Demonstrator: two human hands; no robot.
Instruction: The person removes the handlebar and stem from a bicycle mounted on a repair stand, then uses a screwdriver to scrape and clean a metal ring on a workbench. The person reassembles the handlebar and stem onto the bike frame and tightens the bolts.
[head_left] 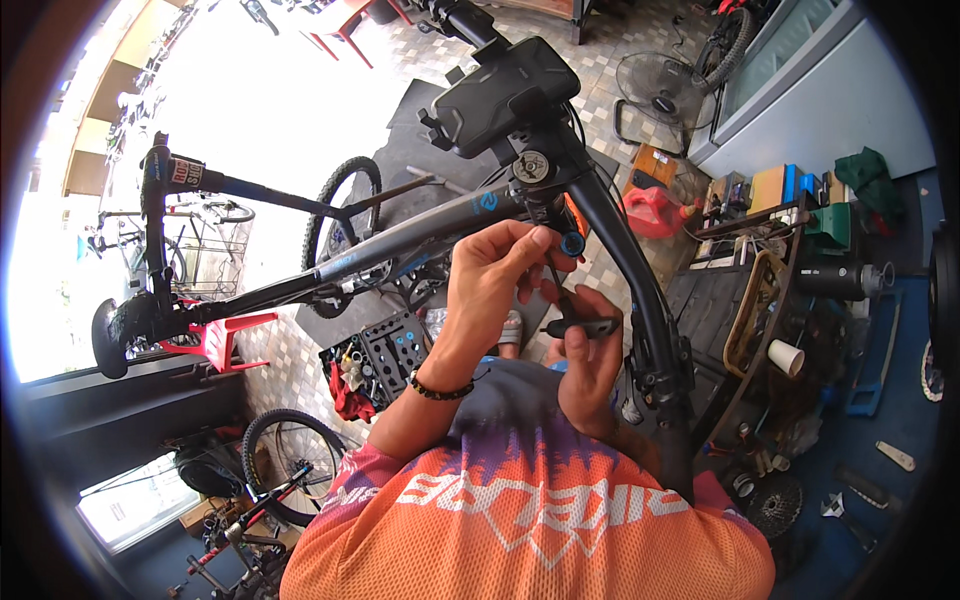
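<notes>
A grey mountain bike [400,240] hangs in front of me, with its black handlebar [625,270] running down to the right. A black phone holder [505,95] sits over the stem [535,165]. My left hand [500,270] reaches up under the stem, its fingers closed on a thin hex key beside a small blue part [572,243]. My right hand [590,355] is just below and grips a black multi-tool [580,326]. A beaded bracelet is on my left wrist.
On the floor below lie a black tool tray [385,350] with a red rag, a red stool [225,335], a red fuel can [655,212] and a fan [655,85]. A cluttered rack [770,290] with a paper cup stands right. Another bike [275,490] is lower left.
</notes>
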